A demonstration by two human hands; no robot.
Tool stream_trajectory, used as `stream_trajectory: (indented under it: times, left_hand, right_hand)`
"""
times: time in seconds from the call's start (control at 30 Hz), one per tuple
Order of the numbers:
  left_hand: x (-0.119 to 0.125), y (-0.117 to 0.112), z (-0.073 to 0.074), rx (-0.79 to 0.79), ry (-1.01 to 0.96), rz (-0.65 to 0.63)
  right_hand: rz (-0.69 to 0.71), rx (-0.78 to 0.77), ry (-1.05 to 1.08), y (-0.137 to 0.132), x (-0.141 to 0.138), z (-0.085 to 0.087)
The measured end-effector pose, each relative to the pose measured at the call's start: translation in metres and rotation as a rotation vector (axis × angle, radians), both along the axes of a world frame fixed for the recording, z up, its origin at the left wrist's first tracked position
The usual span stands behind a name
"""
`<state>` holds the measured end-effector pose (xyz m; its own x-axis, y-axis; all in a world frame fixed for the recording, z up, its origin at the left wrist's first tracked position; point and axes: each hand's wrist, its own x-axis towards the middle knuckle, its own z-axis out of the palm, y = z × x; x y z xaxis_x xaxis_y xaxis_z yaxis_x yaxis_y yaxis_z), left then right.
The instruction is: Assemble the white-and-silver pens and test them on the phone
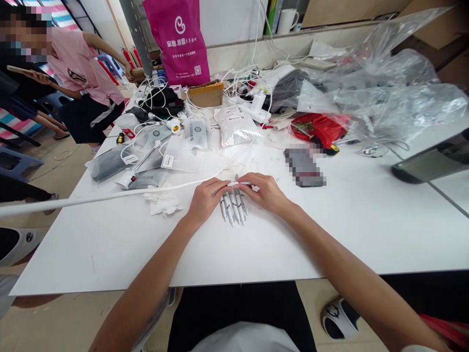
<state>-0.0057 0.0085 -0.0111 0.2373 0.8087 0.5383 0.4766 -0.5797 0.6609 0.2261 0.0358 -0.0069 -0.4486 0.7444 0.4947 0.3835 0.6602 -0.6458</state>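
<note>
A slim white and grey pen (234,184) lies crosswise between my two hands, a little above the table. My left hand (207,198) is closed around its left end, thumb and fingers pinching it. At the other end my right hand (266,191) grips the pen, fingers bent over the top and thumb beneath. Directly below, several similar white and silver pens (233,208) lie side by side on the white table (256,259), pointing toward me. Their far ends are partly hidden by my fingers and the held pen.
A white cable (110,197) crosses on the left above a crumpled tissue (163,203). Bagged items (113,164) and tangled cords crowd the back. A blurred-out phone (306,167) lies right, near a red bag (320,128) and clear plastic (384,105). A person in pink (78,63) sits far left.
</note>
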Motion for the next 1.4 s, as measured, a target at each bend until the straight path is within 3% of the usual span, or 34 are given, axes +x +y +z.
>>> stream_trajectory:
  times: [0.27,0.53,0.73,0.9,1.13,1.4]
  left_hand:
    - [0.0006,-0.0005,-0.0067,0.071,0.023,0.012]
    - [0.0038,-0.0031,-0.0041,0.145,-0.004,0.062]
    - [0.0022,-0.0014,-0.0028,0.123,-0.007,0.075]
    - [0.0021,-0.0019,-0.0028,0.121,0.009,0.074]
    - [0.0017,-0.0004,-0.0040,0.126,0.028,0.061]
    - [0.0013,0.0021,-0.0043,0.159,0.031,0.055]
  right_hand:
    - [0.019,0.015,0.011,0.0021,-0.0003,0.0068]
    - [-0.087,-0.156,-0.005,-0.0006,-0.0036,0.0056]
    - [0.062,0.027,0.009,0.0017,0.0002,0.0041]
    - [0.003,0.058,-0.114,0.0010,0.0030,0.0077]
    - [0.044,0.158,-0.146,0.0046,0.0030,0.0059]
    - [0.099,0.117,-0.063,0.0083,0.0047,0.0008]
